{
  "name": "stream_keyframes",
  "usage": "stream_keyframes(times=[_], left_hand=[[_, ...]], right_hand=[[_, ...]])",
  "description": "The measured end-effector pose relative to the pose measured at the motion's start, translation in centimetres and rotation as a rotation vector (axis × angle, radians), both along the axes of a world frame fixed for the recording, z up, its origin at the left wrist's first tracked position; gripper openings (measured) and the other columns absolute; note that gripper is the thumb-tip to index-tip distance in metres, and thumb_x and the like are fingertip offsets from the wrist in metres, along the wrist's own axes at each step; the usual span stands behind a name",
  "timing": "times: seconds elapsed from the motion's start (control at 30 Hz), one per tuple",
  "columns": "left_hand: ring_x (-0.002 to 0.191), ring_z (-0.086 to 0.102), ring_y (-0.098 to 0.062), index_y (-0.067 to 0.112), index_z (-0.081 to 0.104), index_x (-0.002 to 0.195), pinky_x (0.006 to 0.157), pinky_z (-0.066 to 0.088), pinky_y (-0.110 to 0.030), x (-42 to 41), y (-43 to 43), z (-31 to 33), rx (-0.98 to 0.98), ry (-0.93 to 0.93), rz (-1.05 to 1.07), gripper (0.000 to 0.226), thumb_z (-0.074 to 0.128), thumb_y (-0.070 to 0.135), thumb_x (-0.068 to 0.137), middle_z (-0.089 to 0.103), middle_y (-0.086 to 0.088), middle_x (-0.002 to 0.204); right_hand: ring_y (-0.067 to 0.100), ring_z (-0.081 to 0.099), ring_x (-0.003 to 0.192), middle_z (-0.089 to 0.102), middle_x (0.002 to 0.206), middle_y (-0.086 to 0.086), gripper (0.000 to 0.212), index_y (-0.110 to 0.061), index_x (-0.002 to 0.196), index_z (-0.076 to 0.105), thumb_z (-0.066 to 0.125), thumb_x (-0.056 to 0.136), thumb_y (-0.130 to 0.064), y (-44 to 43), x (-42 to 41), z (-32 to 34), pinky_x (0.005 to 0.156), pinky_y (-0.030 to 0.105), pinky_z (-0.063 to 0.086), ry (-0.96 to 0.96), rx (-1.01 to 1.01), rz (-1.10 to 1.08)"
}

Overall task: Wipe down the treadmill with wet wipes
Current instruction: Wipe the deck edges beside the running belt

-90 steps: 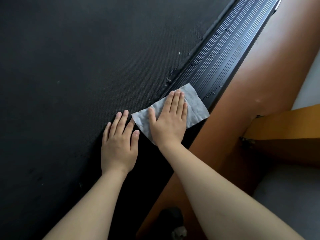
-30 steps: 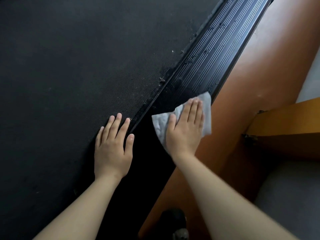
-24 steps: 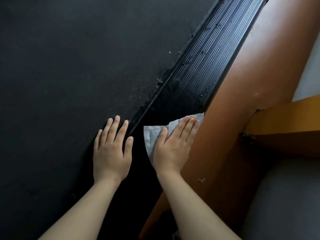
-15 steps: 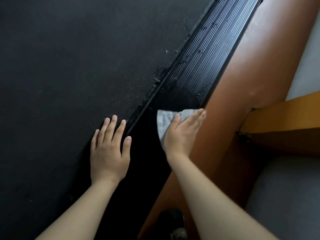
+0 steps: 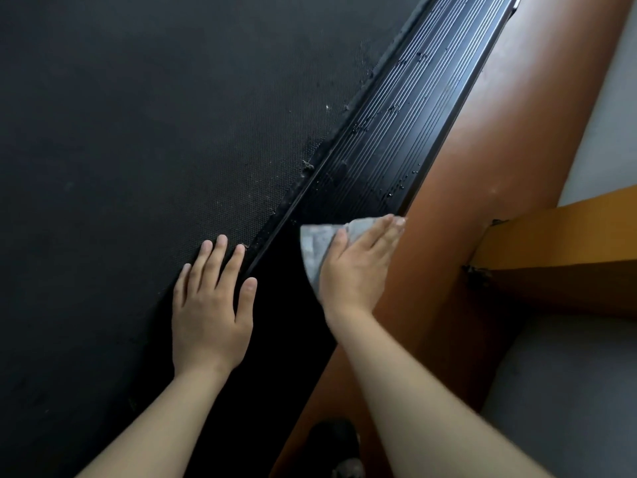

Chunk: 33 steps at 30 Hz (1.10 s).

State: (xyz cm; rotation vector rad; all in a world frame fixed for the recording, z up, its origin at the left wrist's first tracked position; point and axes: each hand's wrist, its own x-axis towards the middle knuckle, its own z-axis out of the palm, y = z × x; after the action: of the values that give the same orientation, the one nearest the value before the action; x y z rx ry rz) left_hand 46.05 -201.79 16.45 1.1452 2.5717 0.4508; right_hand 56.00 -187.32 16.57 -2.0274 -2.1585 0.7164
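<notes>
A glossy reddish-brown floor (image 5: 482, 167) is catching soft light along its length. On the right, an orange-yellow wooden furniture panel (image 5: 568, 229) is meeting a pale grey wall (image 5: 613, 115), and a matte grey surface (image 5: 568, 391) is lying nearer.

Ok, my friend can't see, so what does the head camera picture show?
A person's right hand presses a grey wet wipe flat on the treadmill's ribbed black side rail. Their left hand rests flat on the dark belt beside it.
</notes>
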Motion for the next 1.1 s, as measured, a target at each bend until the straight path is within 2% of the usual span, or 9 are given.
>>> stream_keyframes(times=[0.1,0.17,0.23,0.33,0.43,0.6,0.8,1.0,1.1], left_hand=[[0.149,0.013,-0.012,0.021,0.039,0.148,0.121,0.010,-0.039,0.0,0.1,0.1,-0.007,0.003,0.000,0.061,0.018,0.049,0.098,0.024,0.003,0.160],[0.149,0.012,-0.011,0.022,0.038,0.149,0.121,0.008,-0.038,-0.1,0.1,0.1,-0.019,-0.001,-0.008,0.062,0.017,0.051,0.098,0.023,0.003,0.160],[0.150,0.010,-0.011,0.023,0.036,0.150,0.121,0.006,-0.036,0.0,0.0,0.2,-0.037,0.010,-0.015,0.064,0.016,0.054,0.098,0.022,0.003,0.161],[0.150,0.011,-0.012,0.022,0.037,0.149,0.121,0.006,-0.035,-0.1,0.1,0.2,-0.037,0.014,-0.016,0.066,0.016,0.056,0.097,0.023,0.002,0.161],[0.150,0.012,-0.013,0.023,0.038,0.149,0.121,0.008,-0.037,-0.2,0.1,0.1,-0.033,0.013,-0.018,0.066,0.017,0.057,0.097,0.024,0.002,0.160],[0.150,0.012,-0.013,0.021,0.038,0.149,0.121,0.011,-0.039,-0.1,0.0,0.1,-0.043,0.017,-0.019,0.067,0.016,0.058,0.097,0.024,0.001,0.160],[0.150,0.011,-0.012,0.022,0.038,0.149,0.122,0.009,-0.038,-0.2,0.2,0.1,-0.048,0.015,-0.018,0.066,0.015,0.057,0.097,0.023,0.001,0.160],[0.149,0.014,-0.013,0.022,0.040,0.148,0.121,0.007,-0.036,0.0,0.2,0.1,-0.032,0.022,-0.009,0.067,0.018,0.059,0.096,0.026,0.001,0.160],[0.149,0.015,-0.013,0.022,0.040,0.147,0.121,0.010,-0.038,-0.1,0.1,-0.1,-0.031,0.026,-0.009,0.066,0.018,0.057,0.096,0.026,0.001,0.160]], right_hand=[[0.030,-0.022,0.148,-0.022,0.158,0.023,0.080,0.000,0.146,-0.021,0.018,0.100,-0.052,-3.6,0.3,0.6,0.121,0.035,-0.011,-0.118,-0.008,0.135],[0.030,-0.028,0.146,-0.027,0.157,0.022,0.084,-0.001,0.145,-0.025,0.016,0.098,-0.058,-3.2,0.0,0.9,0.120,0.037,-0.016,-0.194,-0.033,0.175],[0.028,-0.028,0.146,-0.026,0.157,0.020,0.089,-0.001,0.148,-0.022,0.019,0.097,-0.061,-1.4,-1.1,0.9,0.118,0.036,-0.020,-0.244,-0.007,0.267],[0.026,-0.022,0.148,-0.019,0.160,0.018,0.088,0.001,0.151,-0.015,0.022,0.098,-0.059,2.1,-3.6,0.8,0.119,0.035,-0.018,-0.230,0.024,0.304],[0.025,-0.020,0.149,-0.019,0.161,0.017,0.084,0.001,0.151,-0.015,0.021,0.100,-0.056,2.5,-4.5,0.7,0.119,0.035,-0.018,-0.213,-0.006,0.264],[0.022,-0.023,0.148,-0.020,0.161,0.014,0.089,-0.004,0.147,-0.022,0.001,0.087,-0.066,-2.1,-2.5,0.5,0.114,0.031,-0.026,-0.205,0.062,0.343],[0.020,-0.023,0.148,-0.021,0.161,0.013,0.087,-0.004,0.151,-0.018,0.022,0.098,-0.061,-0.1,-3.4,0.7,0.119,0.033,-0.019,-0.242,0.052,0.373],[0.022,-0.018,0.149,-0.017,0.162,0.013,0.079,-0.003,0.152,-0.013,0.021,0.101,-0.053,1.3,-3.9,0.5,0.120,0.033,-0.016,-0.233,0.063,0.379],[0.018,-0.021,0.148,-0.019,0.162,0.010,0.082,-0.005,0.152,-0.014,0.018,0.098,-0.058,-0.4,-2.4,0.6,0.118,0.031,-0.020,-0.206,0.077,0.398]])
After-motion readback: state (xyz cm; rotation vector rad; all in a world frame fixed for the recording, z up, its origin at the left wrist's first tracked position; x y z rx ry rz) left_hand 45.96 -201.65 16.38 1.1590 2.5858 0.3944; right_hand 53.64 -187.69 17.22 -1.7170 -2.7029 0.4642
